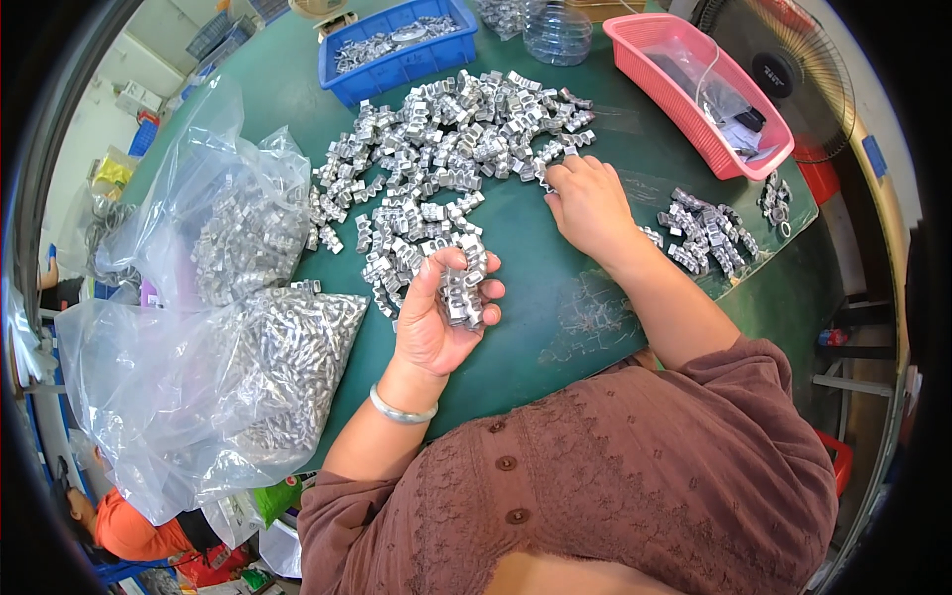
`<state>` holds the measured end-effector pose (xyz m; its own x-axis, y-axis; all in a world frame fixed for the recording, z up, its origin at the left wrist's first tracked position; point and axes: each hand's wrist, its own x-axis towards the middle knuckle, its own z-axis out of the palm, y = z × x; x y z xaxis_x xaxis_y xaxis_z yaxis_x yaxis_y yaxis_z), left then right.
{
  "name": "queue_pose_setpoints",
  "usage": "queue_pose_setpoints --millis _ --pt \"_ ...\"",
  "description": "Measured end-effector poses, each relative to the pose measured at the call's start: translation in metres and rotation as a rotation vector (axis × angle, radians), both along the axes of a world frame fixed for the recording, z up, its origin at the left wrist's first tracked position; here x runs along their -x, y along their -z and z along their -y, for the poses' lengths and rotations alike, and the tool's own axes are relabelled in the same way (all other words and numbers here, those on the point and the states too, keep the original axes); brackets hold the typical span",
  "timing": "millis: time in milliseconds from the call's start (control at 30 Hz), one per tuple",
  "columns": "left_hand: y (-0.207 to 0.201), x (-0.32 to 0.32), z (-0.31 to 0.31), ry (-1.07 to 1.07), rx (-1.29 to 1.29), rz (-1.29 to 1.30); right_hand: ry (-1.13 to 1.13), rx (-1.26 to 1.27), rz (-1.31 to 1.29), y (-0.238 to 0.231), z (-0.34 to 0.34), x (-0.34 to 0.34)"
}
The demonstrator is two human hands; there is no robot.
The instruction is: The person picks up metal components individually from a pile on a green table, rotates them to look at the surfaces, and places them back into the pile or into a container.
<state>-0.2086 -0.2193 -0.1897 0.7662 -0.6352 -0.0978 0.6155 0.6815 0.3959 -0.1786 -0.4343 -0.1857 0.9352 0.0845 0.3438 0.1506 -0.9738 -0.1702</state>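
My left hand [441, 312] is closed round several small silver metal parts [463, 290], palm turned up, above the near end of a big heap. That heap of like metal parts [446, 139] spreads over the green table [535, 327]. At the heap's right edge, my right hand [593, 206] reaches down with its fingers bent together onto the parts there. Its fingertips are partly hidden, so what they pinch does not show clearly. To the right of my right forearm lies a smaller group of metal parts [709, 233].
Clear plastic bags [297, 367] filled with metal parts lie at the left. A blue bin [397, 55] of small parts stands at the back. Beyond it are a clear plastic jar [557, 35], a pink basket [684, 94] and a fan [783, 74]. Another person [144, 526] is at lower left.
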Motion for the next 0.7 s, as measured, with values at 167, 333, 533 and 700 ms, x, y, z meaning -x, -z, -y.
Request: queue_pose_setpoints --millis 167,333,533,700 --pt "0.005 -0.002 -0.002 -0.003 -0.049 0.082 -0.047 -0.278 -0.038 0.001 0.004 0.001" --pt "-0.009 0.001 0.004 -0.004 -0.118 0.039 -0.065 -0.978 -0.29 -0.005 0.007 0.002" --pt "-0.009 -0.001 0.004 -0.003 -0.15 -0.005 -0.379 -1.755 -0.641 -0.01 -0.005 0.007" --pt "-0.01 0.004 0.006 -0.054 -0.177 -0.066 -0.499 -1.816 -0.666 -0.008 -0.018 0.017"
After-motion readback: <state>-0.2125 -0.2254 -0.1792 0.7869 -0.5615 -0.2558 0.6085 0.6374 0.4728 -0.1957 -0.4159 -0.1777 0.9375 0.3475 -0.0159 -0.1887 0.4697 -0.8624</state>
